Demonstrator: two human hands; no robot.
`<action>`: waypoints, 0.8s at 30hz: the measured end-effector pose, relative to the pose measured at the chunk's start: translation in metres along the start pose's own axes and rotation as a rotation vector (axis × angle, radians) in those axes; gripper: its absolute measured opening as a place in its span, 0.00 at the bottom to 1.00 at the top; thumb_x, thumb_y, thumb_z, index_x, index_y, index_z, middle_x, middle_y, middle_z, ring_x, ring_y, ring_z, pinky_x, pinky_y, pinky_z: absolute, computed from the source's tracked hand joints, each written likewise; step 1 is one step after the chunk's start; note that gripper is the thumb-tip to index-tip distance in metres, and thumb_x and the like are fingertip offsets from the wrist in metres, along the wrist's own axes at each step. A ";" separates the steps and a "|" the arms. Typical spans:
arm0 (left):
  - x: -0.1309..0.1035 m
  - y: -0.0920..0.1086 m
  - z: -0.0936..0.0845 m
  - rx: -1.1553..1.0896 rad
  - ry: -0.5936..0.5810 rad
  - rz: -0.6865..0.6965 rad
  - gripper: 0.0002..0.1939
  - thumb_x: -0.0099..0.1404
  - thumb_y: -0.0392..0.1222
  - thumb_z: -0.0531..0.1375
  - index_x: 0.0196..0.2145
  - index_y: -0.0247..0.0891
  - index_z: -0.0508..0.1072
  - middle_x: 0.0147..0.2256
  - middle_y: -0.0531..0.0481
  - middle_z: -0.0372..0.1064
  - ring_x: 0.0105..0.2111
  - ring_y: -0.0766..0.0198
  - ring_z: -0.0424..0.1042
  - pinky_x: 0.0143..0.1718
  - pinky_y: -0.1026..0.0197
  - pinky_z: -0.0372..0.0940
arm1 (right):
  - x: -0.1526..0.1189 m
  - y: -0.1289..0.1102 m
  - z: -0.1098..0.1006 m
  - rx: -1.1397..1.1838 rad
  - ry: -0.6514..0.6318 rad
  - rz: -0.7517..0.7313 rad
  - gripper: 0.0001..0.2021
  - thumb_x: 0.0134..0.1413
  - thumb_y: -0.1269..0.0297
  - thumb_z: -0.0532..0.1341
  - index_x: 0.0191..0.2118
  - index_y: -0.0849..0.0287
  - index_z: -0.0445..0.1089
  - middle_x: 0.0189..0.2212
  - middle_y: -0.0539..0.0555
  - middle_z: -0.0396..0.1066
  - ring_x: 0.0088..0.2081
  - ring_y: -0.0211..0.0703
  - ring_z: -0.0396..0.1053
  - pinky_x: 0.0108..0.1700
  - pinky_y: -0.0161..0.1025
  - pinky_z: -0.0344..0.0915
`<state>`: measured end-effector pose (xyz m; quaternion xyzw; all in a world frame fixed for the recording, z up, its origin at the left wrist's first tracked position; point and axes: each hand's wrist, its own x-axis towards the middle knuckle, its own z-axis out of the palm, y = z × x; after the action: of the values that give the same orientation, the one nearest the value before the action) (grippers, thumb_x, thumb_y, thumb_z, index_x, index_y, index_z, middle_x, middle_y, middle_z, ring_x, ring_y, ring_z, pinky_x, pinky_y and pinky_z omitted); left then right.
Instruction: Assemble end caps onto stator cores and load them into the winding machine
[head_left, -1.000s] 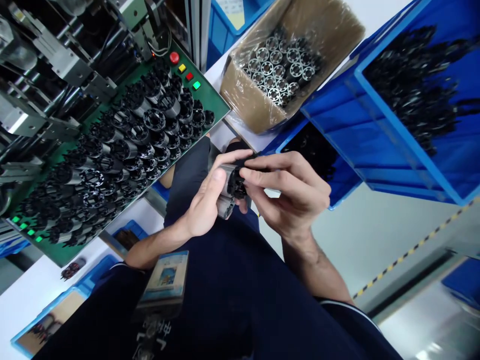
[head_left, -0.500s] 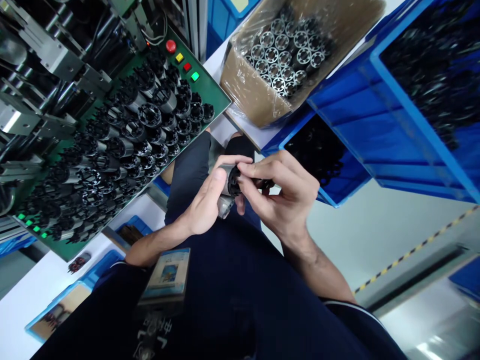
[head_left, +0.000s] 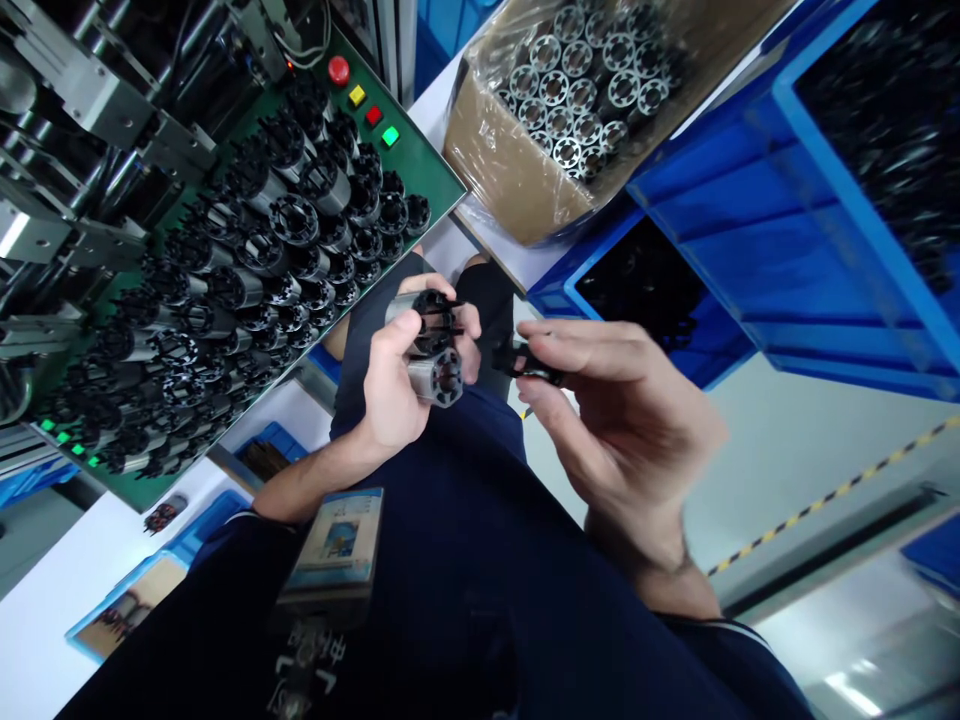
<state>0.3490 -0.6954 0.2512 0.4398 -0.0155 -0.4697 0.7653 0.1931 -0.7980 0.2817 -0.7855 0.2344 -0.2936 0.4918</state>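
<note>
Two metal motor stator cores are in my left hand [head_left: 397, 375], fingers curled round them. The upper stator core [head_left: 431, 318] has a black plastic end piece with prongs on its right end. Below it the second stator core [head_left: 439, 378] shows a bare slotted metal end. My right hand [head_left: 630, 410] is a short way to the right, apart from the cores. Between its thumb and fingers it pinches a black plastic end piece [head_left: 532, 365], slightly blurred.
Many stators with black ends [head_left: 292, 220] crowd a green machine top [head_left: 442, 185] on the left, by lit buttons. A plastic-lined carton [head_left: 517, 205] of bare cores stands ahead. Blue bins [head_left: 705, 240] of black parts are at right. White tabletop [head_left: 45, 610] at lower left.
My right hand has drawn away from the cores to the right, with a black end piece in its fingers. My left hand has turned the two cores and moved slightly left.
</note>
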 end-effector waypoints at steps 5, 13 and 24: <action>-0.002 -0.003 0.013 -0.059 0.085 0.081 0.16 0.75 0.60 0.68 0.47 0.46 0.76 0.43 0.49 0.75 0.39 0.57 0.79 0.44 0.52 0.77 | 0.002 0.005 0.009 -0.126 0.063 -0.185 0.21 0.64 0.73 0.81 0.56 0.39 0.89 0.47 0.48 0.92 0.61 0.64 0.88 0.64 0.66 0.85; -0.005 -0.008 0.014 -0.014 0.115 0.090 0.21 0.79 0.66 0.63 0.54 0.47 0.71 0.46 0.46 0.79 0.49 0.49 0.86 0.48 0.50 0.79 | -0.012 0.015 0.022 0.066 -0.068 -0.224 0.28 0.70 0.70 0.80 0.69 0.40 0.85 0.48 0.51 0.92 0.54 0.56 0.91 0.61 0.59 0.91; -0.012 -0.013 0.015 0.009 0.084 0.238 0.28 0.80 0.78 0.60 0.48 0.53 0.82 0.37 0.47 0.70 0.35 0.52 0.67 0.42 0.51 0.68 | -0.016 0.020 0.023 0.066 0.004 -0.095 0.27 0.69 0.57 0.84 0.70 0.37 0.86 0.44 0.52 0.84 0.47 0.54 0.84 0.51 0.55 0.87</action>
<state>0.3267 -0.6992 0.2564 0.4578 -0.0377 -0.3567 0.8135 0.1964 -0.7810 0.2518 -0.7785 0.1878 -0.3259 0.5024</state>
